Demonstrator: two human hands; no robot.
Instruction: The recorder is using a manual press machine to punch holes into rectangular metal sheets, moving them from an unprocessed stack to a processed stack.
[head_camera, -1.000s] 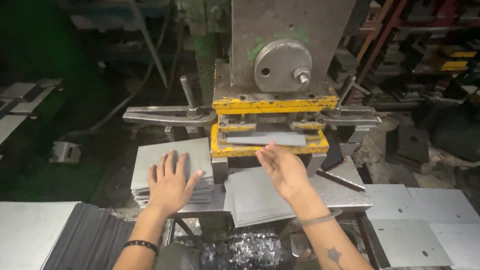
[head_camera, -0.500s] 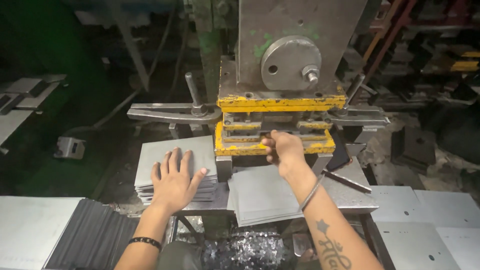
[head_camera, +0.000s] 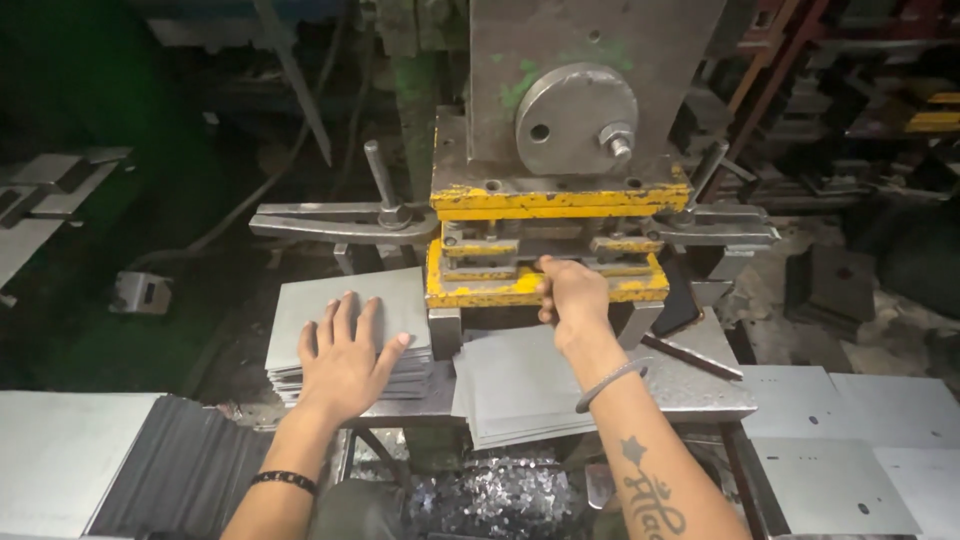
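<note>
The right hand (head_camera: 570, 295) reaches far into the yellow-painted steel press die (head_camera: 545, 265), fingers curled at its slot; whether they pinch a sheet I cannot tell. The left hand (head_camera: 345, 360) lies spread flat on the left stack of thin square grey metal sheets (head_camera: 330, 305), left of the die and nearer that hand

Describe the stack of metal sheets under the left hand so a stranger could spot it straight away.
Start at the big grey press with the yellow die block. Just left of that block, on the bench, sits a neat stack of square grey sheets, with the left hand flat on top. The other stack, in front of the block, is fanned out.
</note>
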